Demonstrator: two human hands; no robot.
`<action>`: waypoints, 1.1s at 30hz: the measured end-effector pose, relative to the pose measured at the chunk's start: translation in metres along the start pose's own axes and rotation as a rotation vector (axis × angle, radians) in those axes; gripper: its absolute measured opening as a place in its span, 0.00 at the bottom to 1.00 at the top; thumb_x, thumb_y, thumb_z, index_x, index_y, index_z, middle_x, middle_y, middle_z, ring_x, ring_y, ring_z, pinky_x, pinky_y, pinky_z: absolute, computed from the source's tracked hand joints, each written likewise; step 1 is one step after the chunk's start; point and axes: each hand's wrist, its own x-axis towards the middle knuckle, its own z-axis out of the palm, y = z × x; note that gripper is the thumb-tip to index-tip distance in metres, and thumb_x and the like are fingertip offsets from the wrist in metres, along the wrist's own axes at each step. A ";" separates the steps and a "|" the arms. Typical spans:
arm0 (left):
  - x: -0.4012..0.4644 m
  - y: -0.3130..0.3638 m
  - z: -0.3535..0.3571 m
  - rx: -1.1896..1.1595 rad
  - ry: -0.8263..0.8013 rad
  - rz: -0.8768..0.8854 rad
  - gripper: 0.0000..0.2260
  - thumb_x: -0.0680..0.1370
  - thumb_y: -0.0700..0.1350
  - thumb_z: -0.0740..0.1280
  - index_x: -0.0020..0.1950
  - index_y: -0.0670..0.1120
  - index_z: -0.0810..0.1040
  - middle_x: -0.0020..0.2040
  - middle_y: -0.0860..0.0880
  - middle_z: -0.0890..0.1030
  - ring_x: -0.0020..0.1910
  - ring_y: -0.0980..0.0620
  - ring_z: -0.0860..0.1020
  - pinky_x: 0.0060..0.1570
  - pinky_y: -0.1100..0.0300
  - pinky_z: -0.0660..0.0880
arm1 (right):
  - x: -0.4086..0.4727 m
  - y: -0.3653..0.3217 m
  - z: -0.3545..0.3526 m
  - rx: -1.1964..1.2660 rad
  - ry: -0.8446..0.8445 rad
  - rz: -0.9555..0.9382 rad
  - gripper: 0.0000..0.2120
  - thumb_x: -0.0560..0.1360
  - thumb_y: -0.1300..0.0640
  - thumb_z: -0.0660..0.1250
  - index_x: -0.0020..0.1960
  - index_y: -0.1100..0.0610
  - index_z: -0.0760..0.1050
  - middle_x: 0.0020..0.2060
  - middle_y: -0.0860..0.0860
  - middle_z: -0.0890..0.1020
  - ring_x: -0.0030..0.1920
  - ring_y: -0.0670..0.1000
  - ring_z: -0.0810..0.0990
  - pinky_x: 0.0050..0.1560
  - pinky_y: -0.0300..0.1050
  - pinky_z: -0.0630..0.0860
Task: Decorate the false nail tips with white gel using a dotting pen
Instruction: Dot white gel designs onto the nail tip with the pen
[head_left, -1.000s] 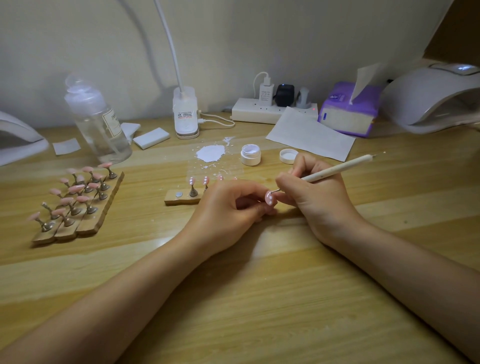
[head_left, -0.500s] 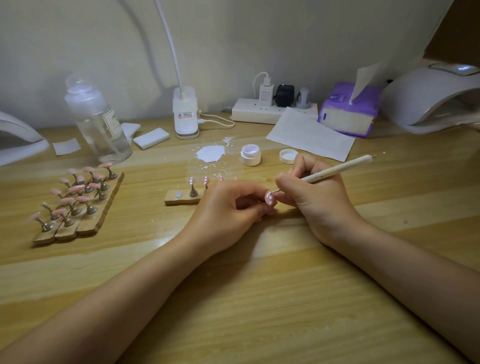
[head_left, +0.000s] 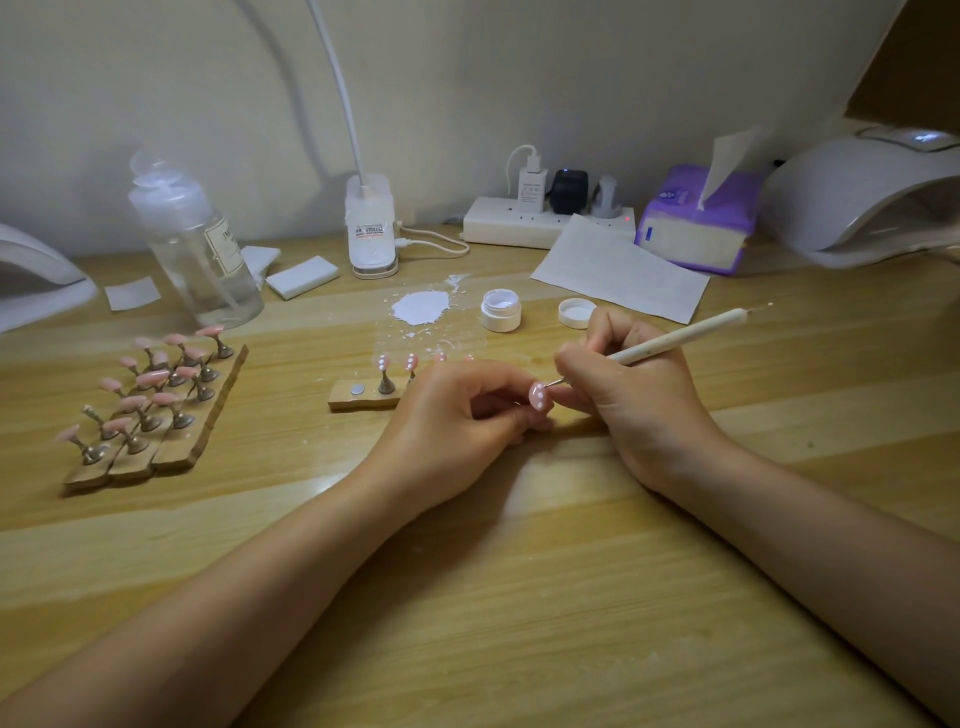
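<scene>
A pink nail tip (head_left: 538, 400) is pinched by the left hand (head_left: 457, 415); at its 1 o'clock edge, the tip of a dotting pen (head_left: 670, 340), gripped by the right hand (head_left: 634, 395), is applied.

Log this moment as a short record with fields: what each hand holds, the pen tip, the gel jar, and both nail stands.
left hand: pinches a pink nail tip bearing white dots
right hand: grips the dotting pen
pen tip: at the held nail tip's upper edge
gel jar: open, its lid lying beside it on the right
near stand: holds dotted nail tips, partly hidden by the left hand
left stands: plain pink tips, no dots visible
</scene>
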 end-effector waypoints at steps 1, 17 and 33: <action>0.000 0.000 0.000 -0.002 0.001 -0.003 0.14 0.73 0.31 0.67 0.41 0.51 0.80 0.39 0.49 0.84 0.43 0.52 0.83 0.39 0.70 0.74 | 0.000 0.000 0.000 -0.014 -0.001 -0.002 0.19 0.68 0.73 0.62 0.27 0.56 0.61 0.21 0.43 0.68 0.20 0.40 0.70 0.29 0.34 0.75; 0.000 -0.002 0.000 0.000 0.001 -0.015 0.11 0.73 0.31 0.67 0.43 0.47 0.81 0.40 0.47 0.84 0.42 0.56 0.82 0.39 0.71 0.73 | -0.002 0.001 0.002 -0.126 -0.004 -0.047 0.18 0.66 0.73 0.64 0.28 0.56 0.61 0.26 0.53 0.66 0.25 0.45 0.68 0.39 0.49 0.70; 0.001 -0.001 0.000 0.000 0.003 -0.013 0.13 0.73 0.31 0.66 0.41 0.49 0.80 0.41 0.45 0.84 0.42 0.54 0.83 0.40 0.70 0.74 | 0.000 0.001 0.000 -0.076 -0.012 -0.033 0.19 0.67 0.72 0.64 0.27 0.55 0.60 0.22 0.48 0.64 0.21 0.40 0.68 0.29 0.35 0.74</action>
